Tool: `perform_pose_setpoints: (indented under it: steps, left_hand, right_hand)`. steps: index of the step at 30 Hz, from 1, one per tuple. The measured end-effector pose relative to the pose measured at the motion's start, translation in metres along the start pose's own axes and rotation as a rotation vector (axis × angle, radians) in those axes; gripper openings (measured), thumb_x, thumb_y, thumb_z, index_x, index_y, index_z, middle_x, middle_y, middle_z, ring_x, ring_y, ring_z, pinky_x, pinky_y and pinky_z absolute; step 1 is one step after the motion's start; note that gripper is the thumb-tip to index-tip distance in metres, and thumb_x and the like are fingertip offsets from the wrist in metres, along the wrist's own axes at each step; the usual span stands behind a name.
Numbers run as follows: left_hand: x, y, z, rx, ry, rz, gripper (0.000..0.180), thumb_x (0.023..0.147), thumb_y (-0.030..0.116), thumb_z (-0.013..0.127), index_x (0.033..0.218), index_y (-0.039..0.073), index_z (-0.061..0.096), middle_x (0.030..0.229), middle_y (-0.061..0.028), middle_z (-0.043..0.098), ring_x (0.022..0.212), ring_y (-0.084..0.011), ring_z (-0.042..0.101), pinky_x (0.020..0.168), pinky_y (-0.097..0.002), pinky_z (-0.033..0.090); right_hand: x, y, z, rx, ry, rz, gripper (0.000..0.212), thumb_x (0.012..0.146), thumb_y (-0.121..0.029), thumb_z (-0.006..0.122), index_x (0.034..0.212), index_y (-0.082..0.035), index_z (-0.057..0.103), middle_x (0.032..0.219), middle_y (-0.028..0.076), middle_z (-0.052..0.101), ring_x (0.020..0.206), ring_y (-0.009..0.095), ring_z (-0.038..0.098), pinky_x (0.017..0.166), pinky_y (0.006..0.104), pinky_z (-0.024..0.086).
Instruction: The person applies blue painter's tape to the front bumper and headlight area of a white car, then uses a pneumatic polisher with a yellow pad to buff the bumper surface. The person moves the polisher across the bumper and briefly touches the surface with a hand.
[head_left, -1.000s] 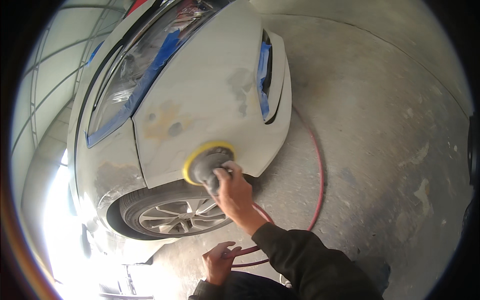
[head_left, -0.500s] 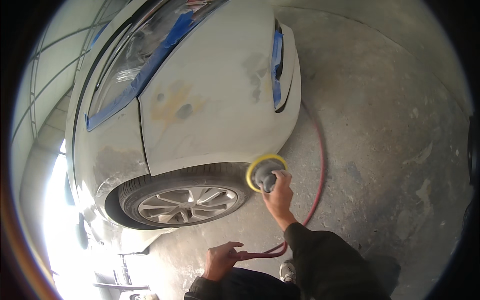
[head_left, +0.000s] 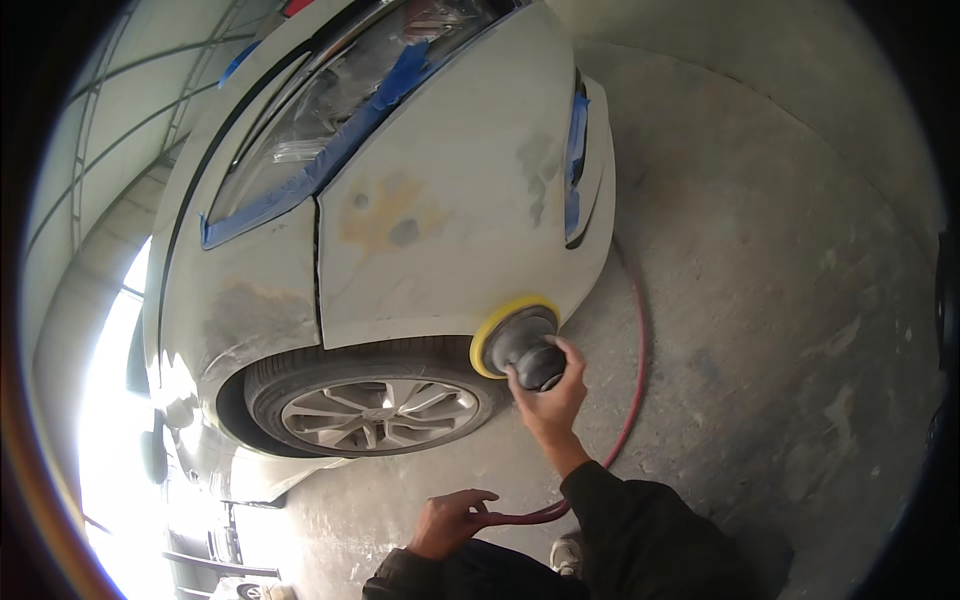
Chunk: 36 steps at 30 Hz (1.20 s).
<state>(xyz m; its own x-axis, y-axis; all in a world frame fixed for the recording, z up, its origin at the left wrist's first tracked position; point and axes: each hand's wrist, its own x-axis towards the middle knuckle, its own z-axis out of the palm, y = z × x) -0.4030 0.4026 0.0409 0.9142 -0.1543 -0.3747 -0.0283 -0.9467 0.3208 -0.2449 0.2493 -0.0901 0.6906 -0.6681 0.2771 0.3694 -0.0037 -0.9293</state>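
Observation:
My right hand (head_left: 553, 405) is closed around a dark round-bodied sander (head_left: 528, 345) with a yellow-rimmed disc pad. The sander is tilted, its pad facing the pale car panel (head_left: 430, 285) at the front edge of the wheel arch. Whether the pad presses on the paint cannot be told. A red hose (head_left: 640, 370) curves over the floor from beside the car and passes behind my right forearm. Low in the view, my left hand (head_left: 445, 520) grips that hose, thumb and fingers closed around it.
Below the panel is a tyre with a silver spoked wheel (head_left: 380, 413). Blue masking tape (head_left: 330, 160) borders the glass, and more tape (head_left: 576, 145) covers a narrow slot. Sanded yellowish and grey patches (head_left: 395, 215) mark the panel. Concrete floor (head_left: 760, 330) extends right; my shoe (head_left: 566, 553) shows below.
The sander has shifted left along the panel edge towards the wheel arch and turned, showing more of its body. The car sits farther right in view. My left hand stays on the hose.

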Motion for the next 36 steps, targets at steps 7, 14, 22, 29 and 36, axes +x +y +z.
perform_pose_setpoints:
  steps: [7, 14, 22, 29, 36]
  left_hand:
    - [0.008, 0.02, 0.006, 0.024, -0.018, 0.043, 0.035, 0.086, 0.029, 0.085, 0.118, 0.016, 0.076, 0.09, -0.0034, 0.078, 0.078, -0.0208, 0.077, 0.067, -0.0351, 0.058]
    - [0.018, 0.043, 0.016, 0.011, -0.113, 0.275, 0.037, 0.085, 0.023, 0.084, 0.12, 0.015, 0.075, 0.096, -0.0043, 0.076, 0.085, -0.0231, 0.076, 0.071, -0.036, 0.06]
    - [0.013, 0.059, 0.008, 0.123, -0.079, 0.361, 0.032, 0.085, 0.022, 0.083, 0.114, 0.012, 0.075, 0.092, -0.0052, 0.075, 0.082, -0.0247, 0.075, 0.069, -0.0382, 0.06]
    - [0.005, 0.044, 0.008, 0.052, 0.014, 0.14, 0.045, 0.082, 0.03, 0.087, 0.122, 0.013, 0.074, 0.103, -0.0077, 0.077, 0.094, -0.0253, 0.075, 0.077, -0.0394, 0.06]
    - [0.079, 0.094, -0.094, 0.756, 0.027, 0.429, 0.097, 0.073, 0.055, 0.088, 0.153, 0.015, 0.05, 0.165, -0.0231, 0.036, 0.151, -0.0421, 0.036, 0.121, -0.055, 0.035]
  right_hand:
    - [0.009, 0.04, -0.063, -0.28, 0.105, 0.408, 0.075, 0.072, -0.02, 0.089, 0.134, -0.005, 0.05, 0.128, 0.021, 0.061, 0.119, 0.039, 0.063, 0.103, 0.0477, 0.05]
    - [0.043, 0.128, -0.155, -0.406, 0.322, 0.709, 0.075, 0.076, -0.028, 0.088, 0.136, -0.004, 0.05, 0.13, 0.022, 0.062, 0.118, 0.042, 0.064, 0.101, 0.0499, 0.052]
    - [0.056, 0.132, -0.14, -0.324, 0.306, 0.682, 0.072, 0.076, -0.027, 0.088, 0.133, -0.003, 0.052, 0.127, 0.022, 0.063, 0.116, 0.04, 0.065, 0.101, 0.0489, 0.052]
    - [0.063, 0.029, -0.085, -0.149, -0.01, 0.364, 0.069, 0.069, -0.013, 0.091, 0.127, -0.004, 0.055, 0.125, 0.018, 0.062, 0.117, 0.037, 0.065, 0.099, 0.0464, 0.053]
    - [0.092, -0.03, -0.068, -0.072, -0.001, 0.205, 0.068, 0.068, -0.008, 0.091, 0.126, -0.006, 0.055, 0.12, 0.016, 0.065, 0.112, 0.037, 0.067, 0.099, 0.0454, 0.053]
